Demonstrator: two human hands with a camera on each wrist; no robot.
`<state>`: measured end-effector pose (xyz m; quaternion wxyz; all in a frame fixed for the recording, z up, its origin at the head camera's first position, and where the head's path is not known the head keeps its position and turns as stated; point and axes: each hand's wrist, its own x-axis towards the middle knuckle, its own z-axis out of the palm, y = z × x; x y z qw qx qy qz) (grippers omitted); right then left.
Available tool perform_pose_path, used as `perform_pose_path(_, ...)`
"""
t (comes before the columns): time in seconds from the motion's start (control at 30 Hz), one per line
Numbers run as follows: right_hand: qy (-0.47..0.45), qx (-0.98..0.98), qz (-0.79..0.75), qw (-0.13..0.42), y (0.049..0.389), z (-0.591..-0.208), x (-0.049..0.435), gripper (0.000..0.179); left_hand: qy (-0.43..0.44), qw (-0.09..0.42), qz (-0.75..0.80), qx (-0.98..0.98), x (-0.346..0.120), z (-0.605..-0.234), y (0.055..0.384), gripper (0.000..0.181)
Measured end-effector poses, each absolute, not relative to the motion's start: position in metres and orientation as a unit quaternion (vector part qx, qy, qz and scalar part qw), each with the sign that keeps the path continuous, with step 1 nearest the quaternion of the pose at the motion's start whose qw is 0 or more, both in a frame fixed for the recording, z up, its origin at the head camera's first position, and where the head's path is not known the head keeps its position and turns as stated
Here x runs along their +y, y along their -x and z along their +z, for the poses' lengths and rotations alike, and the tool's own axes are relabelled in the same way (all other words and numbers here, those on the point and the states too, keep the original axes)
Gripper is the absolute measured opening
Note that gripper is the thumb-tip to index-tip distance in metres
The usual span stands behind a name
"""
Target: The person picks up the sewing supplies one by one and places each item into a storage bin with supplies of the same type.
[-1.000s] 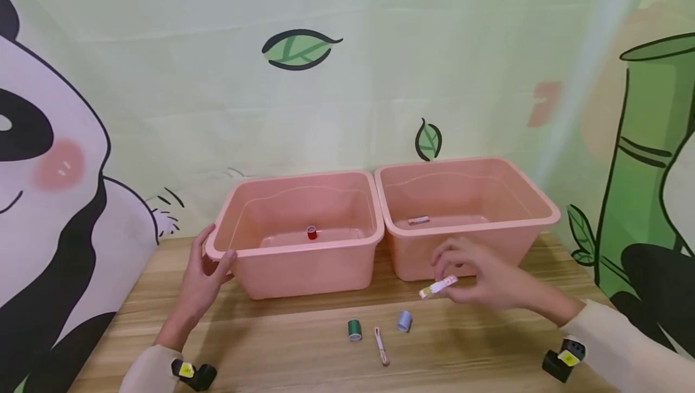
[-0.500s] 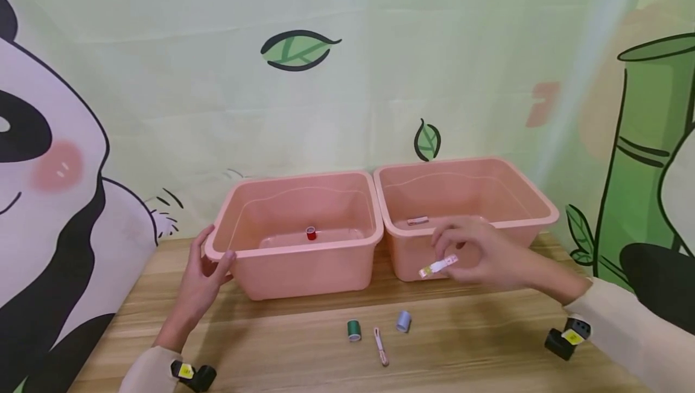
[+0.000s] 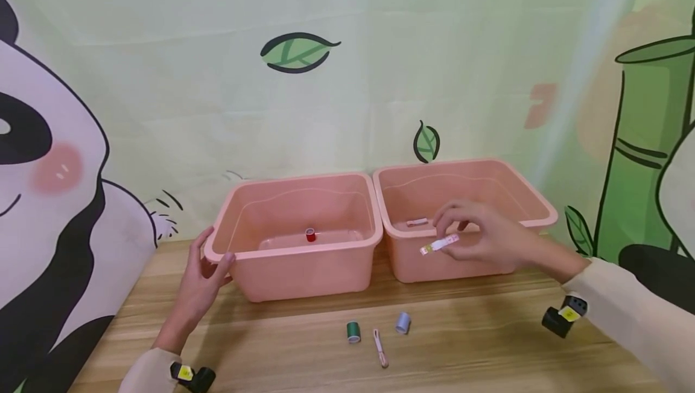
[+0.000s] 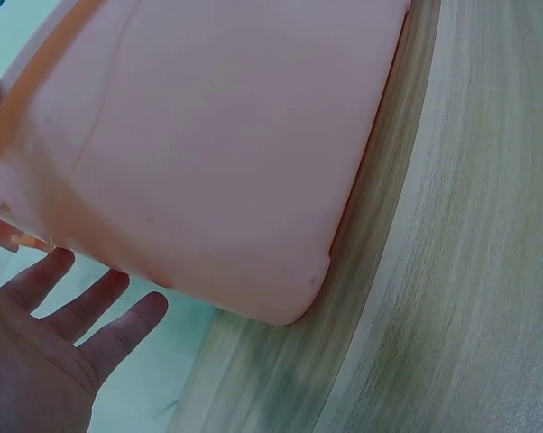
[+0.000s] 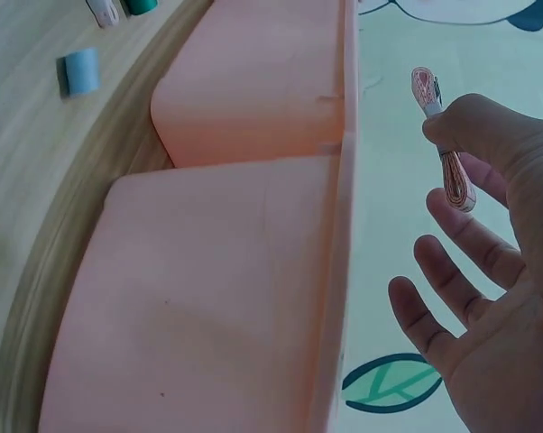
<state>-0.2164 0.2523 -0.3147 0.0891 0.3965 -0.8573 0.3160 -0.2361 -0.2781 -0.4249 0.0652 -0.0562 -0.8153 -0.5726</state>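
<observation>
My right hand (image 3: pixel 483 236) pinches a folded tape measure (image 3: pixel 440 244) between thumb and fingers, at rim height before the right pink bin (image 3: pixel 456 260). Its stacked layers and white band show in the right wrist view, with the other fingers spread. My left hand (image 3: pixel 201 281) holds the front left corner of the left pink bin (image 3: pixel 304 275), thumb on the rim. Several of its fingers (image 4: pixel 118 338) lie along the outer wall. A red thread spool (image 3: pixel 311 235) sits inside the left bin. Inside the right bin lies another folded strip bundle (image 3: pixel 417 223).
On the wooden table (image 3: pixel 271 345) before the bins are a green thread spool (image 3: pixel 353 332), a light blue spool (image 3: pixel 403 323) and a pinkish folded strip bundle (image 3: pixel 380 348). A printed cloth (image 3: pixel 347 109) hangs close behind the bins.
My right hand has risen with the folded tape measure, from low in front of the right bin to about its rim. The left hand keeps its place on the left bin.
</observation>
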Motion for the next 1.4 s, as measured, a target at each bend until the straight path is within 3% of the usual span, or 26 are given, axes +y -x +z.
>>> perform_pose_path(0.17,-0.392,-0.865,0.298,0.094,0.229,-0.306,0.258,0.022,0.053,0.063,-0.574,-0.815,-0.279,-0.425,0.236,0.082)
perform_pose_path(0.43,-0.306,-0.918,0.235,0.089,0.246,-0.280,0.266,0.013,0.049,0.061,-0.573,-0.816,-0.279,-0.427,0.237,0.083)
perform_pose_path(0.6,-0.273,-0.920,0.279,0.045,0.260,-0.270,0.269,0.016,0.050,0.062,-0.574,-0.815,-0.280,-0.428,0.238,0.082)
perform_pose_path(0.77,-0.270,-0.912,0.308,0.019,0.273,-0.263,0.269,0.016,0.052,0.064,-0.575,-0.814,-0.280,-0.427,0.238,0.082)
perform_pose_path(1.4,-0.242,-0.924,0.295,0.008,0.321,-0.257,0.275,0.011,0.062,0.068,-0.584,-0.806,-0.280,-0.430,0.239,0.078)
